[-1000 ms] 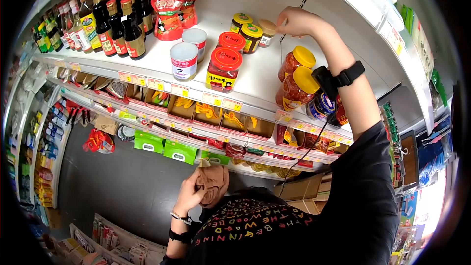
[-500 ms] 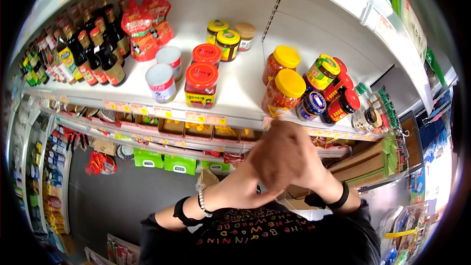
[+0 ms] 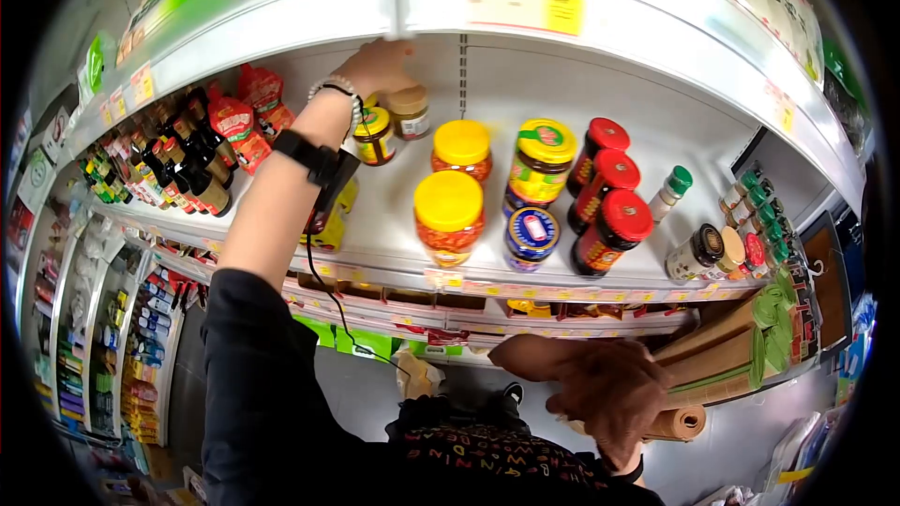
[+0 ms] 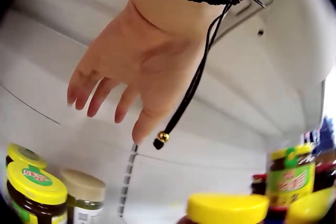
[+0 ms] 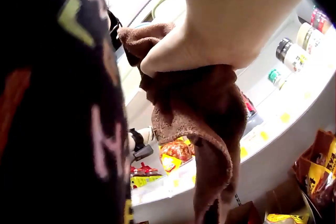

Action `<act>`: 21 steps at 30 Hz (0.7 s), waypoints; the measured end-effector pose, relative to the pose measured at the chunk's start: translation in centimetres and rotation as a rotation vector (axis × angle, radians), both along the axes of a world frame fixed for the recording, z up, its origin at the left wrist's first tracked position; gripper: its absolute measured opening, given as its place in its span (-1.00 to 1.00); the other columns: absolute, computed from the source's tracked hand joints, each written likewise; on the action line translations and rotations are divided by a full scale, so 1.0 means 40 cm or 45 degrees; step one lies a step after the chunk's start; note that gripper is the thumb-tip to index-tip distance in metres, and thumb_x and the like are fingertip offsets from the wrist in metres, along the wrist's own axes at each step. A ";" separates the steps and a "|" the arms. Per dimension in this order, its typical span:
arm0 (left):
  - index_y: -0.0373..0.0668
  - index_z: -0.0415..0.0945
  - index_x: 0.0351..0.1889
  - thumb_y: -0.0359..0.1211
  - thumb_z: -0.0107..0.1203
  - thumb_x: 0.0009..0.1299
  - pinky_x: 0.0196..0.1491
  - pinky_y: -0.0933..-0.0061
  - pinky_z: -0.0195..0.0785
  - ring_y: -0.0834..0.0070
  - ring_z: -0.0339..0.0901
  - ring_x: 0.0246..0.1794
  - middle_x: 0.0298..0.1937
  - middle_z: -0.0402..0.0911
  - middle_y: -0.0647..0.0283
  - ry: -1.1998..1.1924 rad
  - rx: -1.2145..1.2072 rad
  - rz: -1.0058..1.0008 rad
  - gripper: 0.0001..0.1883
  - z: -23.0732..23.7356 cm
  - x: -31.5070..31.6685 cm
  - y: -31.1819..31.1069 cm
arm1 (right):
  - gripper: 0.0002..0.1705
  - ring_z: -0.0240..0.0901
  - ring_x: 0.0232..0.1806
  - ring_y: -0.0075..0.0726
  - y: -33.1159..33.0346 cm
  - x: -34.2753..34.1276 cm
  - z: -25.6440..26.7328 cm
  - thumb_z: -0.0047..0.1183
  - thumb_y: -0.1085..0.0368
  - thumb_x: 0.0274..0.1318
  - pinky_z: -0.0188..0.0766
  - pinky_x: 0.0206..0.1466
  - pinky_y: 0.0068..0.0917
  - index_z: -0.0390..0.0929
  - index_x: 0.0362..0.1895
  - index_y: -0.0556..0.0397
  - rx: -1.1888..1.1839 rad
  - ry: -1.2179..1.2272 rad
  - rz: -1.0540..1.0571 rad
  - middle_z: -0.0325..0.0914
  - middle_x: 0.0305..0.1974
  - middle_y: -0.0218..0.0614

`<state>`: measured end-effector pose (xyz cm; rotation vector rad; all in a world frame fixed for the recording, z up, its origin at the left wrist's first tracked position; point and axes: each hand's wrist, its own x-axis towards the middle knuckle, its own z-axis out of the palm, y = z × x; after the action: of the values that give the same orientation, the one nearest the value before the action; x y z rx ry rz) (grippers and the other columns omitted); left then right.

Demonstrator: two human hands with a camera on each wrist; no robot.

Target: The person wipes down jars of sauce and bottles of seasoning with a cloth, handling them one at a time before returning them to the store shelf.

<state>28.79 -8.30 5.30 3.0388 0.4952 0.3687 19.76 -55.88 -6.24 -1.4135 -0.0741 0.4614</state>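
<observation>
My left hand (image 3: 380,66) reaches deep into the upper shelf, just above a tan-lidded jar (image 3: 409,114) and a yellow-lidded dark jar (image 3: 375,139). In the left wrist view its fingers hang downward, fairly straight, with nothing in them; the jars stand lower. A brown cloth (image 5: 215,113) hangs from my right hand (image 5: 181,50), which grips it in folds. Seen from the head, that cloth drapes over most of the right hand, low in front of the shelf. Two big yellow-lidded jars (image 3: 448,215) of red sauce stand between the hands on the shelf.
Right of these stand a yellow-green-lidded jar (image 3: 542,161), a blue-lidded jar (image 3: 532,238) and red-lidded jars (image 3: 611,230). Dark sauce bottles (image 3: 192,178) and red pouches (image 3: 239,131) fill the left. The upper shelf's edge (image 3: 637,37) overhangs; rolled brown mats (image 3: 680,424) lie lower right.
The right hand has come down from the shelf and taken the brown cloth from the left hand. Now the left hand is raised to the back of the shelf, and the view has shifted right.
</observation>
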 end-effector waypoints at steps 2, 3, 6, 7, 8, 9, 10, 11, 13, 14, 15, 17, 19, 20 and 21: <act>-0.15 0.39 0.21 0.06 0.21 0.20 0.22 0.05 0.27 0.02 0.44 0.17 0.16 0.51 0.02 0.063 0.125 0.145 -0.30 -0.058 0.068 0.021 | -0.57 0.56 -0.27 -0.22 -0.074 0.048 -0.097 0.44 0.05 -0.52 0.42 -0.26 -0.36 0.62 -0.48 -0.03 -1.041 -1.451 0.371 0.61 -0.35 -0.25; -0.17 0.38 0.22 0.12 0.19 0.17 0.28 -0.10 0.15 -0.01 0.39 0.23 0.21 0.49 0.01 0.187 0.223 0.227 -0.24 -0.088 0.097 0.031 | -0.65 0.55 -0.25 -0.18 -0.064 0.020 -0.093 0.32 -0.01 -0.32 0.41 -0.28 -0.35 0.62 -0.47 -0.08 -1.221 -1.384 0.212 0.61 -0.35 -0.24; -0.17 0.35 0.28 0.18 0.15 0.15 0.35 -0.43 -0.17 -0.03 0.32 0.32 0.28 0.45 0.01 0.547 0.132 0.436 -0.16 -0.089 0.145 0.022 | -0.76 0.56 -0.19 -0.11 -0.166 0.082 -0.189 0.23 0.23 -0.19 0.48 -0.11 -0.38 0.66 -0.34 0.00 -0.747 -1.239 0.217 0.63 -0.23 -0.17; -0.16 0.32 0.32 0.18 0.18 0.12 0.36 -0.23 0.02 0.00 0.38 0.27 0.26 0.47 -0.01 0.559 0.102 0.418 -0.12 -0.094 0.153 0.016 | -0.70 0.56 -0.12 -0.09 -0.185 0.088 -0.168 0.21 0.34 -0.19 0.48 0.01 -0.38 0.67 -0.23 0.06 -0.593 -1.109 0.248 0.62 -0.13 -0.15; -0.16 0.32 0.32 0.18 0.18 0.12 0.36 -0.23 0.02 0.00 0.38 0.27 0.26 0.47 -0.01 0.561 0.106 0.418 -0.12 -0.106 0.158 0.037 | -0.70 0.56 -0.12 -0.09 -0.200 0.099 -0.159 0.21 0.34 -0.19 0.48 0.01 -0.38 0.67 -0.23 0.06 -0.590 -1.106 0.246 0.62 -0.13 -0.15; -0.16 0.32 0.32 0.17 0.20 0.11 0.32 -0.10 0.13 0.02 0.41 0.24 0.26 0.47 -0.01 0.500 0.014 0.382 -0.11 -0.128 0.163 0.077 | -0.65 0.59 -0.10 -0.11 -0.215 0.109 -0.154 0.23 0.33 -0.13 0.51 0.00 -0.36 0.68 -0.13 0.03 -0.668 -1.160 0.271 0.62 -0.09 -0.15; -0.16 0.31 0.33 0.16 0.22 0.10 0.28 0.03 0.25 0.04 0.45 0.21 0.25 0.47 -0.02 0.440 -0.078 0.341 -0.10 -0.119 0.165 0.052 | -0.59 0.63 -0.08 -0.12 -0.229 0.116 -0.154 0.26 0.31 -0.07 0.55 -0.01 -0.34 0.68 -0.03 0.00 -0.749 -1.208 0.292 0.62 -0.05 -0.15; -0.19 0.35 0.30 0.11 0.27 0.09 0.17 0.22 0.38 0.07 0.49 0.16 0.25 0.48 -0.04 0.377 -0.011 0.355 -0.13 -0.119 0.150 0.026 | -0.59 0.63 -0.08 -0.12 -0.242 0.123 -0.163 0.26 0.31 -0.07 0.55 -0.01 -0.34 0.68 -0.03 0.00 -0.750 -1.197 0.283 0.62 -0.05 -0.15; -0.19 0.41 0.23 0.07 0.27 0.10 0.19 0.21 0.36 0.08 0.49 0.15 0.21 0.51 -0.02 0.459 -0.019 0.342 -0.21 -0.133 0.173 0.064 | -0.59 0.63 -0.08 -0.11 -0.260 0.137 -0.185 0.27 0.30 -0.09 0.55 0.00 -0.31 0.69 -0.05 0.02 -0.486 -1.006 0.124 0.62 -0.03 -0.14; -0.18 0.47 0.17 0.03 0.27 0.11 0.20 0.21 0.34 0.09 0.50 0.15 0.17 0.54 0.00 0.530 -0.041 0.340 -0.28 -0.140 0.176 0.089 | -0.59 0.63 -0.08 -0.11 -0.264 0.145 -0.183 0.27 0.30 -0.09 0.55 0.00 -0.31 0.69 -0.05 0.02 -0.479 -1.000 0.124 0.62 -0.03 -0.14; -0.19 0.45 0.18 0.07 0.33 0.04 0.19 0.23 0.36 0.11 0.49 0.16 0.19 0.52 0.01 0.510 -0.075 0.303 -0.20 -0.146 0.178 0.115 | -0.58 0.63 -0.08 -0.10 -0.265 0.154 -0.175 0.28 0.30 -0.10 0.55 0.00 -0.30 0.69 -0.05 0.05 -0.489 -0.980 0.162 0.61 -0.03 -0.12; -0.20 0.43 0.21 0.06 0.33 0.05 0.20 0.22 0.34 0.12 0.48 0.17 0.20 0.51 0.00 0.457 0.041 0.222 -0.19 -0.118 0.146 0.091 | -0.57 0.64 -0.08 -0.09 -0.268 0.162 -0.161 0.29 0.29 -0.12 0.55 0.00 -0.29 0.68 -0.05 0.08 -0.493 -0.961 0.208 0.61 -0.02 -0.11; -0.19 0.42 0.21 0.06 0.33 0.06 0.21 0.21 0.34 0.12 0.48 0.17 0.20 0.51 0.00 0.342 0.208 0.105 -0.19 -0.077 0.095 0.059 | -0.55 0.64 -0.10 -0.06 -0.269 0.164 -0.150 0.29 0.29 -0.13 0.56 -0.01 -0.27 0.67 -0.05 0.12 -0.524 -0.998 0.254 0.61 -0.03 -0.10; -0.18 0.43 0.20 0.06 0.33 0.06 0.20 0.21 0.35 0.12 0.49 0.16 0.19 0.52 0.01 0.247 0.212 0.108 -0.21 -0.062 0.069 0.045 | -0.55 0.64 -0.10 -0.06 -0.267 0.165 -0.146 0.29 0.29 -0.13 0.56 -0.01 -0.27 0.67 -0.05 0.12 -0.519 -0.999 0.269 0.61 -0.03 -0.10; -0.17 0.44 0.18 0.07 0.32 0.06 0.19 0.22 0.35 0.12 0.49 0.15 0.19 0.52 0.02 0.140 0.225 0.101 -0.22 -0.042 0.040 0.035 | -0.54 0.64 -0.10 -0.05 -0.263 0.165 -0.142 0.30 0.29 -0.14 0.56 -0.01 -0.27 0.67 -0.04 0.12 -0.538 -1.022 0.288 0.61 -0.03 -0.09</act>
<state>30.37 -6.91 3.63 3.2310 0.6228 0.2627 26.37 -66.38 -11.94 -1.9473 -0.8304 0.0622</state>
